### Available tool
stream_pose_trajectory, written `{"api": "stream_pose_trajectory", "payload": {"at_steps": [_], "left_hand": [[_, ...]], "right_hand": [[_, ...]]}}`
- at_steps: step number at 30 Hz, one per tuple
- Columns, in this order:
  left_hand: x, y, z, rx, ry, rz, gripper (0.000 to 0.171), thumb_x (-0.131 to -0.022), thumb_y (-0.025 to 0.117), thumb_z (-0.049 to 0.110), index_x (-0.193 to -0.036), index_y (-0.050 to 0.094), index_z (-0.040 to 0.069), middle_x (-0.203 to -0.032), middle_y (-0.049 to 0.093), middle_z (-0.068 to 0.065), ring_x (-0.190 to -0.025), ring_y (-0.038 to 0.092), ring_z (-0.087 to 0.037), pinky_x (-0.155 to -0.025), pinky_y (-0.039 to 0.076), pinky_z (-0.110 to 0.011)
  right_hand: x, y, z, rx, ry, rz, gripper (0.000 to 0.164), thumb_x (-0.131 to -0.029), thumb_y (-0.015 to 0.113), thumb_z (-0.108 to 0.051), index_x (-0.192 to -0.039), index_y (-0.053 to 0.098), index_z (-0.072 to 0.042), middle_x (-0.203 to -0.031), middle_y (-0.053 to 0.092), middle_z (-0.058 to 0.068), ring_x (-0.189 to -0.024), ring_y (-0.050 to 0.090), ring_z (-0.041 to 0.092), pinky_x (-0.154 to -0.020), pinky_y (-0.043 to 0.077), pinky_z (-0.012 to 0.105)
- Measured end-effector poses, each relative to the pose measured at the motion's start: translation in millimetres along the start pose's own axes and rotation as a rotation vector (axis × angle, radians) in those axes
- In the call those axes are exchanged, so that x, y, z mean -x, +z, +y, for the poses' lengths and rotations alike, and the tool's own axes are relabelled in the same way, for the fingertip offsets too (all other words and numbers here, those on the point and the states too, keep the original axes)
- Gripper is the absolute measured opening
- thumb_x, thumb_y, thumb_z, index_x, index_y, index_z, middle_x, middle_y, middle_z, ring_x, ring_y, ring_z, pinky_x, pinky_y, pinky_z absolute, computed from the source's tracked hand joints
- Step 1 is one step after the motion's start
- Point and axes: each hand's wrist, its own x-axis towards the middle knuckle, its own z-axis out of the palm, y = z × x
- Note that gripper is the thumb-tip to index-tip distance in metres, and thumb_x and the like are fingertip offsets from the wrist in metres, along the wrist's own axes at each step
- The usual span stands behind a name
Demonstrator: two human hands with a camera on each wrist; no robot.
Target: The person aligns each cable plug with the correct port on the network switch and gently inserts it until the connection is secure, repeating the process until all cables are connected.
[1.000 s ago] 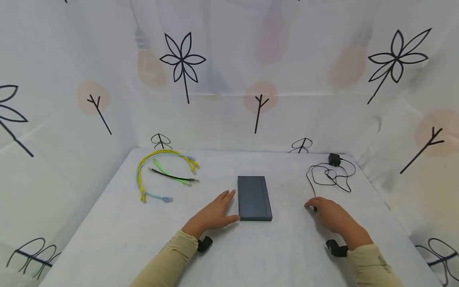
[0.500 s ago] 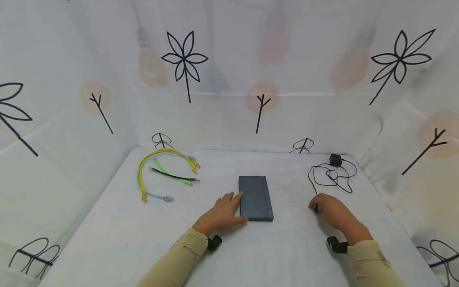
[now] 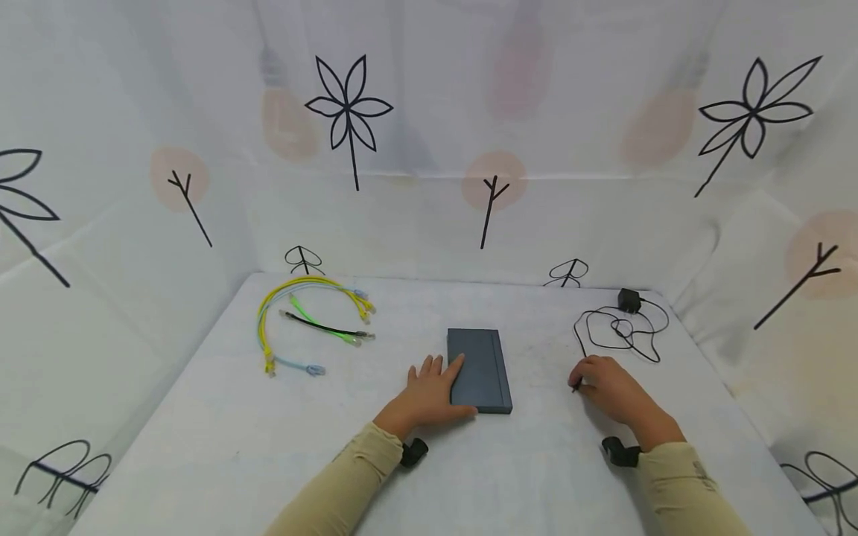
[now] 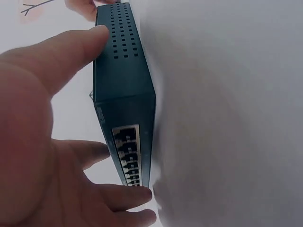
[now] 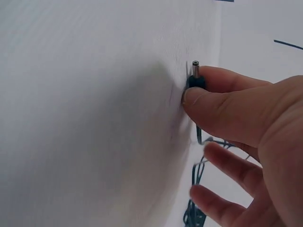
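A dark grey network switch lies flat mid-table. My left hand is at its left side, fingers spread and fairly straight, with the index finger over the top and the thumb along the near side. In the left wrist view, the row of ports faces the palm and the thumb is at the vented side. To the right, my right hand pinches the barrel plug of a power adapter between thumb and index finger, metal tip exposed. The thin black cord runs back to the adapter block.
Yellow network cables curve at the back left, with a light blue cable beside them. A black cable crosses a green cable inside that curve. White printed cloth walls stand behind and at both sides.
My left hand has moved right, from beside the switch to over its left edge. The right hand keeps the plug and has shifted slightly away from me, its tip now pointing toward the left.
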Motion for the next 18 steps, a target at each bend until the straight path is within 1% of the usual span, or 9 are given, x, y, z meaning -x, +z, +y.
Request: {"api": "stream_pose_trajectory", "payload": {"at_steps": [2,5,10,13,18], "left_hand": [[-0.7,-0.1,1.8,0.003,-0.001,0.003,0.094,-0.083,0.060,0.066,-0.157,0.016,0.027,-0.159,0.023,-0.018,-0.149,0.017,-0.036,-0.115,0.018,-0.062],[-1.4,-0.7,3.6,-0.004,0.002,-0.001,0.094,-0.083,0.061,0.066,-0.157,0.017,0.027,-0.159,0.023,-0.018,-0.149,0.017,-0.036,-0.115,0.018,-0.062],[-1.3,-2.5,3.8,0.003,0.022,-0.004,0.091,-0.084,0.062,0.063,-0.156,0.022,0.024,-0.160,0.020,-0.020,-0.149,0.015,-0.037,-0.115,0.019,-0.062],[-1.4,-3.3,2.0,-0.006,0.046,-0.001,0.091,-0.085,0.061,0.062,-0.156,0.023,0.021,-0.160,0.017,-0.020,-0.150,0.012,-0.038,-0.116,0.019,-0.061],[-2.1,-4.3,-1.7,-0.011,0.059,-0.013,0.093,-0.084,0.062,0.062,-0.156,0.022,0.019,-0.161,0.013,-0.020,-0.150,0.010,-0.038,-0.117,0.022,-0.056]], "right_hand": [[-2,1,-2,0.014,-0.012,0.027,0.020,-0.081,0.072,0.002,-0.085,0.069,-0.017,-0.106,0.064,0.010,-0.107,0.057,0.036,-0.093,0.046,0.054],[-5,3,-6,0.014,-0.027,0.048,0.019,-0.081,0.072,0.001,-0.085,0.068,-0.017,-0.109,0.065,0.011,-0.110,0.058,0.037,-0.094,0.046,0.054],[-13,5,-16,-0.012,-0.007,0.053,0.015,-0.084,0.070,-0.001,-0.091,0.070,-0.015,-0.100,0.068,0.004,-0.103,0.063,0.031,-0.091,0.049,0.049],[-20,8,-21,-0.019,-0.017,0.063,0.014,-0.086,0.069,-0.003,-0.094,0.071,-0.014,-0.096,0.069,0.002,-0.098,0.064,0.028,-0.089,0.050,0.048],[-29,13,-25,-0.060,-0.008,0.037,0.014,-0.089,0.067,-0.008,-0.101,0.072,-0.013,-0.099,0.070,0.002,-0.101,0.064,0.027,-0.090,0.050,0.048]]}}
